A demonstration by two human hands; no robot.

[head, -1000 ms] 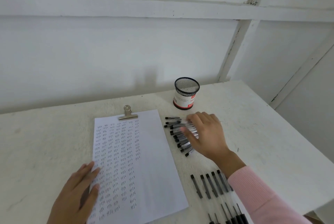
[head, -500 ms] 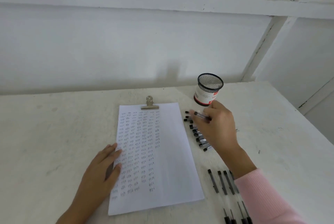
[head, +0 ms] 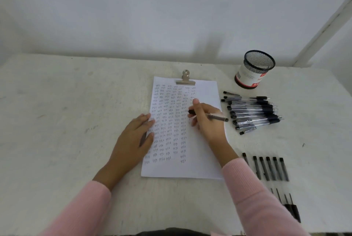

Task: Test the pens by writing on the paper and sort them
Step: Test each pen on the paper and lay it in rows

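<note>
A white paper (head: 202,152) covered with columns of small written words lies on the table, held by a metal clip (head: 185,79) at its top. My left hand (head: 133,140) rests flat on the paper's left edge. My right hand (head: 206,119) grips a black pen (head: 217,117) over the paper's right part, tip end toward the sheet. A pile of black-capped clear pens (head: 251,112) lies right of the paper. Several pens in a row (head: 266,167) lie nearer me on the right.
A black mesh pen cup (head: 253,69) with a white and red label stands at the back right. More pens (head: 289,205) lie near the table's front right edge, partly hidden by my pink sleeve. A white wall rises behind the table.
My right hand lifted one pen from the pile and brought it left over the paper. The left hand stays on the paper's left edge. The camera tilted down.
</note>
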